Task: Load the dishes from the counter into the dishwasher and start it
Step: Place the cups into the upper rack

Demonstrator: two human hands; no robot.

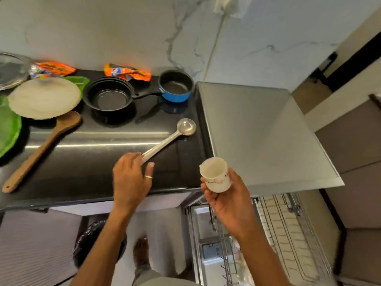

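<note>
My left hand (131, 178) grips the handle end of a steel ladle (175, 133) whose bowl rests on the dark counter (86, 162). My right hand (224, 195) holds a white cup (216, 174) with its mouth tilted up, just past the counter's front right corner. Below it the open dishwasher shows a wire rack (288, 234) pulled out. Farther back on the counter stand a black bowl (109, 96) and a blue saucepan (175, 85). At the left lie a wooden spoon (43, 149), a white plate (44, 97) and green plates (8, 129).
Orange snack wrappers (127, 72) lie against the marble back wall. A glass lid (12, 69) sits at the far left. A steel surface (257, 131) adjoins the counter on the right. A black bin (97, 244) and my foot (142, 252) are on the floor.
</note>
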